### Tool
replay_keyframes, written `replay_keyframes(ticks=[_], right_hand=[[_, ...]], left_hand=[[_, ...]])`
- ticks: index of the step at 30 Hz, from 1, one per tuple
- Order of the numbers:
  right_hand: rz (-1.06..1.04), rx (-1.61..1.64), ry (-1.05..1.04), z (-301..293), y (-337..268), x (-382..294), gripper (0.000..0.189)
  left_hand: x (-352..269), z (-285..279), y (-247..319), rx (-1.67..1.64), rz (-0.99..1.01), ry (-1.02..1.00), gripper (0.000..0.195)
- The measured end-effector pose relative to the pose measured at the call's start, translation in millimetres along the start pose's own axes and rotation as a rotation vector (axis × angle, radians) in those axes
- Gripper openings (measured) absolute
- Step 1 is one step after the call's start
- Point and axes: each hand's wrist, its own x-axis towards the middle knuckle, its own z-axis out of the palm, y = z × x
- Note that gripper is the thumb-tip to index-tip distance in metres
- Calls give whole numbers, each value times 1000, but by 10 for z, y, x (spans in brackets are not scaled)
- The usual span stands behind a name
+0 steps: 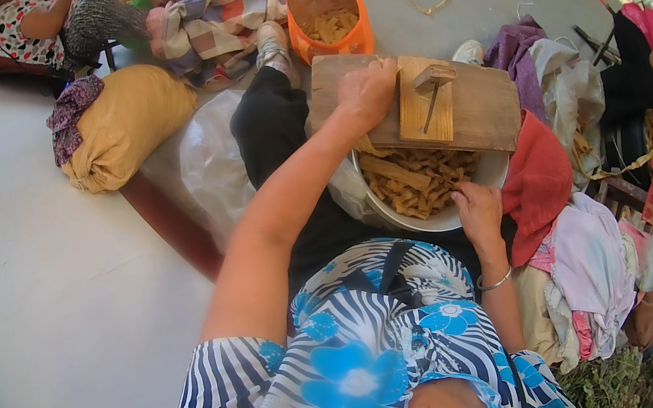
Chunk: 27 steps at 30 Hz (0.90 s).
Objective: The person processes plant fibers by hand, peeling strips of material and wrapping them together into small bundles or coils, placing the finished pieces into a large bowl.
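Note:
My left hand (370, 93) is closed on the wooden board (340, 85), with a bit of pale strip (379, 59) at its fingertips. Beside it, a smaller wooden block (445, 113) lies on the board, carrying a short wooden piece (434, 75) and a thin metal rod (431, 109). The board lies across a metal basin (496, 172) of brown, dried-looking strips (417, 177). At the basin's near right rim, my right hand (480, 209) has its fingers bent against the strips; whether it grips one is hard to see.
An orange bag (361, 15) with similar pieces stands beyond the board. Left lies a stuffed tan sack (130, 119); right are a red cloth (536, 185) and heaped clothes (593, 272). Other people sit at far left and right. A loose strip (430, 8) lies on the floor.

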Motion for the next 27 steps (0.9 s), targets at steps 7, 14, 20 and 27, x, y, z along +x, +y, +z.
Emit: replay_keyframes(ticks=[7, 14, 20, 27], right_hand=[[-51, 27, -2, 10, 40, -31, 14], [-58, -14, 0, 75, 51, -29, 12], [-61, 51, 35, 27, 30, -46, 15], [157, 664, 144, -283, -422, 152, 20]], left_hand=[[292, -113, -298, 0, -186, 118, 15], [822, -412, -774, -210, -464, 182, 42], [589, -304, -976, -627, -466, 69, 31], [-519, -952, 112, -1067, -229, -200, 15]])
